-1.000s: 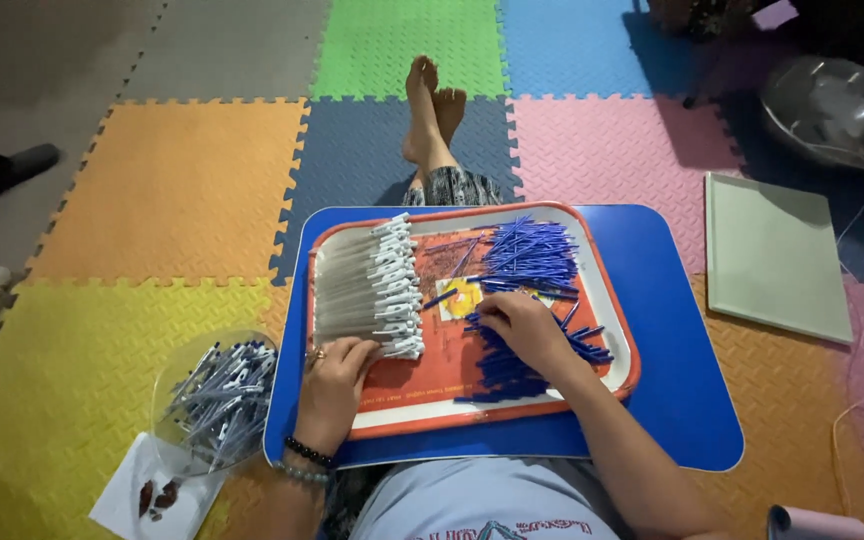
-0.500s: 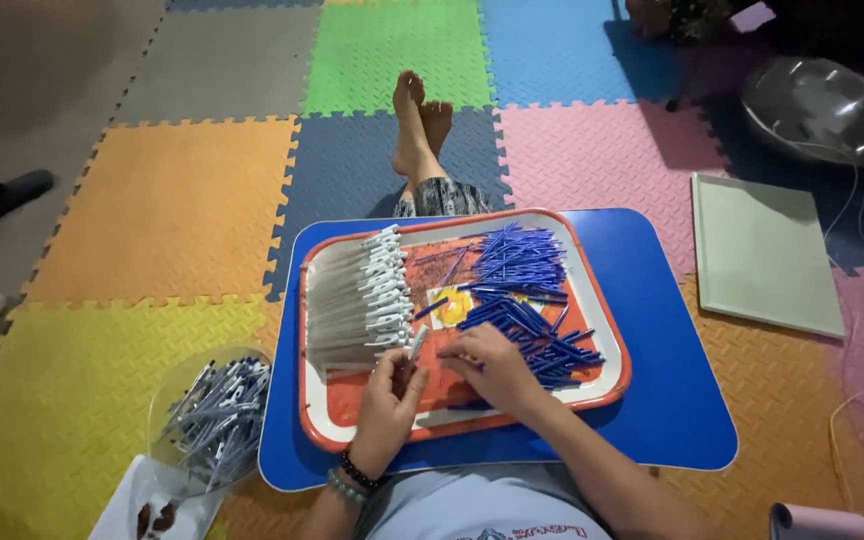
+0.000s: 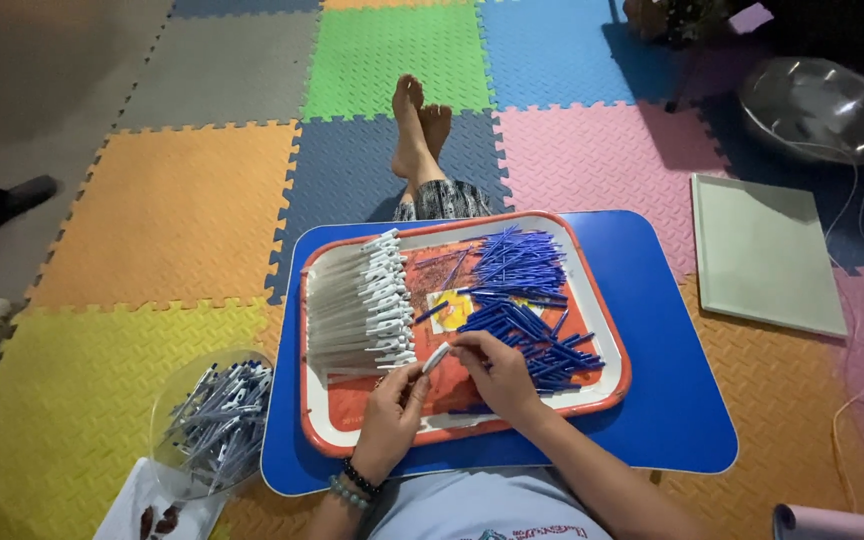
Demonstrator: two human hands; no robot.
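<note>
My left hand (image 3: 392,412) and my right hand (image 3: 497,372) meet over the near middle of an orange-rimmed tray (image 3: 324,432). Together they pinch a small white pen barrel (image 3: 436,357) between their fingertips. A stack of clear-and-white pen barrels (image 3: 360,308) lies on the tray's left side. A heap of thin blue refills (image 3: 527,305) covers its right side. The tray rests on a blue lap table (image 3: 670,400) over my legs. My bare feet (image 3: 420,130) stretch out beyond it.
A clear bowl of assembled pens (image 3: 214,420) sits on the yellow mat at my left. A pale green board (image 3: 764,252) and a metal bowl (image 3: 820,105) lie to the right. A dark slipper (image 3: 0,208) is at far left. Coloured foam mats cover the floor.
My left hand came off the tray's left edge and joined the right hand at the middle. My right hand drew back from the blue refills, and both now hold a white barrel.
</note>
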